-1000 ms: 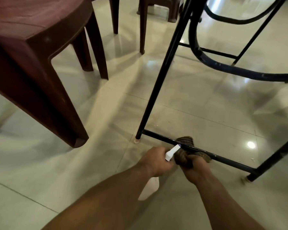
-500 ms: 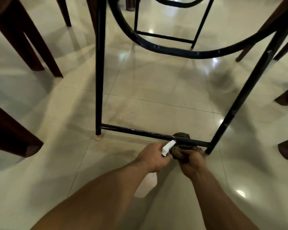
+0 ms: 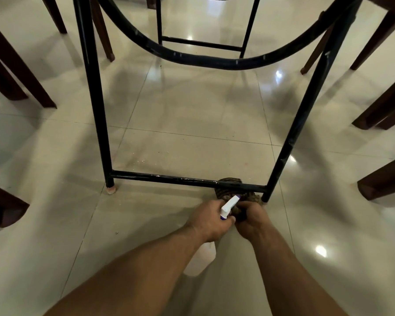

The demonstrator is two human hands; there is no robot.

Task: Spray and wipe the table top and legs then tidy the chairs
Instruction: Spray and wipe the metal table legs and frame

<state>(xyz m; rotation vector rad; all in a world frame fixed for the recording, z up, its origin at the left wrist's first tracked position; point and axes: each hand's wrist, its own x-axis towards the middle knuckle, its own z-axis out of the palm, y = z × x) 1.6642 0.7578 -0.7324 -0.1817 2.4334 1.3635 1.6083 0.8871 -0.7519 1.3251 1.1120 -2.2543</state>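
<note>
Much of the view was glossy pale tiled floor, seen from low down beneath the worktop, whose top was out of sight. Brown chairs stood on both sides with only their legs showing, at mixed angles and, by the look of it, not yet tidied. Next in size was the worktop's black metal frame: a left leg, a right leg, a curved brace sweeping between them, and a low crossbar just off the floor.

The left hand had its grip clamped round the neck of a spray bottle. Its nozzle pointed up toward the bar and its pale body hung below the wrist. The right hand had its grip closed on a dark patterned cloth, wrapped over the crossbar at its right end, just beside the right leg.

From this, the job seemed to be at the legs stage, with the wiping at the end of this bar. Whether the top was already done could not be told. The uprights, the far frame and the chairs looked likely to remain. Pale crumbs lay on the floor behind the bar.

No brand or writing could be read. The sprayer head was white with purple trim, and the bottle body showed no label.
</note>
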